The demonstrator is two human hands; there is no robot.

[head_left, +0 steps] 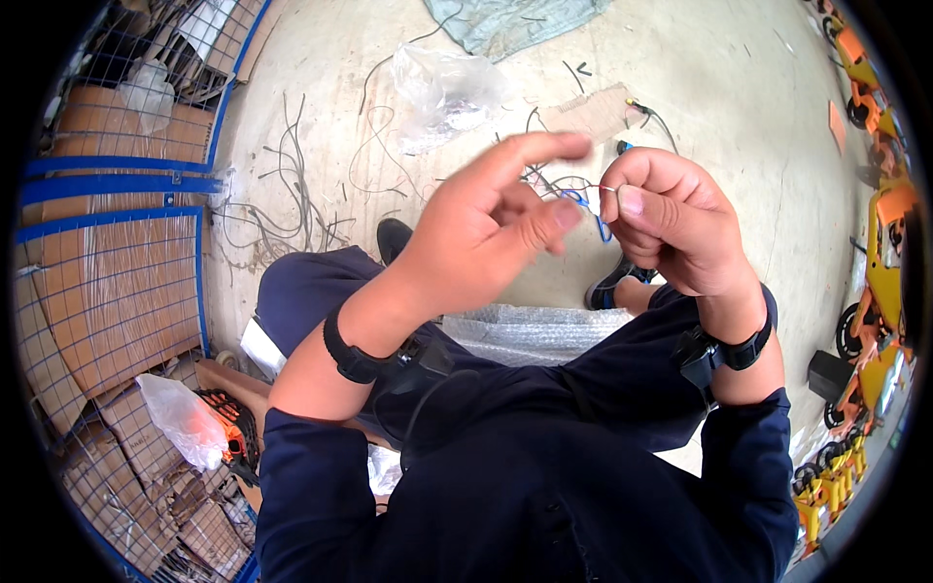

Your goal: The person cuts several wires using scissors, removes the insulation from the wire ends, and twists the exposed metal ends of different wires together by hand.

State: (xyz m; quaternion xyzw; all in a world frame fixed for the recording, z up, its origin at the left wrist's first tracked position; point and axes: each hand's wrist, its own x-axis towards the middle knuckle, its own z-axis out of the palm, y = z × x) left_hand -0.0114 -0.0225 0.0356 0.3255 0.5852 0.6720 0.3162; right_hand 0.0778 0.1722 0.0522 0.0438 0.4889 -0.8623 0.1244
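Your right hand (pixel 675 222) pinches a thin wire (pixel 600 186) between thumb and forefinger, right of centre in the frame; a firm, light pinch should steady it for your left hand (pixel 491 223), blurred, with thumb and forefinger spread apart. Beyond, the pale floor (pixel 768 219) carries dark cable lengths (pixel 302 189) at upper left and a clear plastic bag (pixel 442 87) at upper centre, with a blue-framed mesh cage (pixel 117 185) along the left edge.

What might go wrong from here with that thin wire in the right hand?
The thin wire might slip, since only the right hand seems to pinch it, while the left hand is open. The loose dark wires on the floor near the left shoe could snag underfoot.
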